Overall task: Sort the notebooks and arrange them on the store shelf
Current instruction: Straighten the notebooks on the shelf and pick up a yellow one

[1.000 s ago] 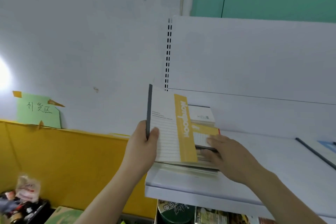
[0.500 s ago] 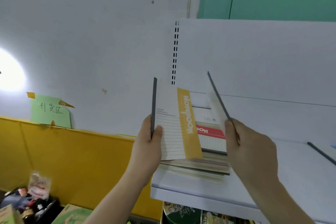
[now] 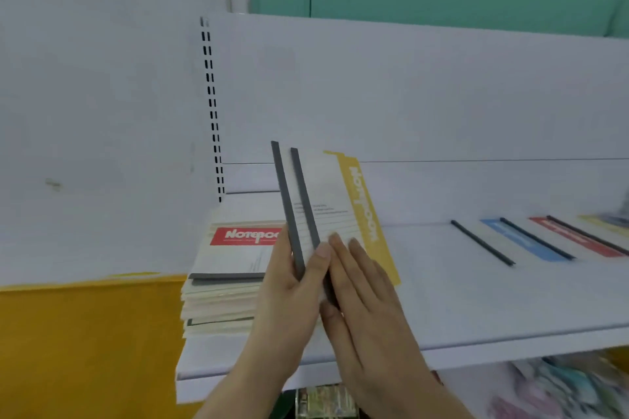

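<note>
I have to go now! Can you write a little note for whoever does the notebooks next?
Left hand grips two yellow notebooks upright by their grey spines. Right hand lies flat against them, fingers straight.
The unsorted stack, red notebook on top, sits at the shelf's left end.
Done: blue, red and other notebooks lie in a row at the right.
Left: place the yellow pair, then sort the stack.

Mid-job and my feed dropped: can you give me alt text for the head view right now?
Two yellow-banded notebooks with grey spines are held upright above the white store shelf, gripped by the left hand while the right hand lies flat against their cover. Left of them sits a stack topped by a red-labelled notebook; more notebooks lie flat at far right.
</note>
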Demonstrator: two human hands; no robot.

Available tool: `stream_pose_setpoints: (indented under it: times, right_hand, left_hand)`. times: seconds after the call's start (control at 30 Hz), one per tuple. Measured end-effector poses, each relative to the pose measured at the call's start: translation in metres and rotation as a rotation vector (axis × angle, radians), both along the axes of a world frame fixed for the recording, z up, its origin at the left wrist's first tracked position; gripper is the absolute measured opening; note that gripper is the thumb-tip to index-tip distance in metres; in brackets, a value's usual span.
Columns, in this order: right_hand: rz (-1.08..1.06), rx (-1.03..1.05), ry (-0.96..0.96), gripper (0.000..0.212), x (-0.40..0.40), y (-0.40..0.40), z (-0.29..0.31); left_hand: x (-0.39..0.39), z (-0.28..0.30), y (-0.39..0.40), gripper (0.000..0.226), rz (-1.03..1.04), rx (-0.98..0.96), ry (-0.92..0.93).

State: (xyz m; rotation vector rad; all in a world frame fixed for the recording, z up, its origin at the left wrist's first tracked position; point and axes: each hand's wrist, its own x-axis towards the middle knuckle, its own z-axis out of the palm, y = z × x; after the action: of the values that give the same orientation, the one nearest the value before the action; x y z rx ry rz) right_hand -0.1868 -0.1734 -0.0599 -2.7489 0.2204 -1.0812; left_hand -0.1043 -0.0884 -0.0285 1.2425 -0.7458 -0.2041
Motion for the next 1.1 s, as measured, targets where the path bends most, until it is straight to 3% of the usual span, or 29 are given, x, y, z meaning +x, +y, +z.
stream_pose_setpoints:
  times: [0.17, 0.23, 0.3, 0.43, 0.6, 0.83, 1.0, 1.1]
  right_hand:
    - [0.047, 0.108, 0.022, 0.059, -0.051, -0.046, 0.005]
    - [-0.076, 0.102, -0.061, 0.059, -0.076, -0.076, 0.0]
    - [-0.282, 0.235, -0.13, 0.057, -0.105, -0.113, -0.002]
    - [-0.418, 0.506, -0.04, 0.067, -0.17, -0.189, -0.002]
    - [-0.471, 0.426, 0.039, 0.06, -0.239, -0.256, 0.003]
    - [-0.559, 0.458, 0.115, 0.067, -0.33, -0.355, 0.001]
    - [-0.537, 0.438, 0.159, 0.076, -0.363, -0.417, -0.003]
    - [-0.585, 0.419, 0.302, 0.083, -0.373, -0.459, -0.001]
  left_hand:
    - [-0.035, -0.001, -0.055, 0.021, -0.009, 0.015, 0.043]
    - [-0.054, 0.0, -0.081, 0.025, -0.009, 0.024, 0.014]
    - [-0.073, -0.001, -0.109, 0.026, -0.013, 0.041, -0.02]
    - [-0.122, -0.003, -0.177, 0.025, -0.024, 0.089, -0.014]
    - [-0.186, -0.005, -0.263, 0.019, -0.069, 0.121, 0.041]
    - [-0.258, -0.013, -0.373, 0.018, -0.243, 0.19, -0.008]
    - [-0.279, -0.02, -0.452, 0.041, -0.165, 0.219, -0.106]
    - [-0.283, -0.028, -0.5, 0.045, -0.157, 0.221, -0.124]
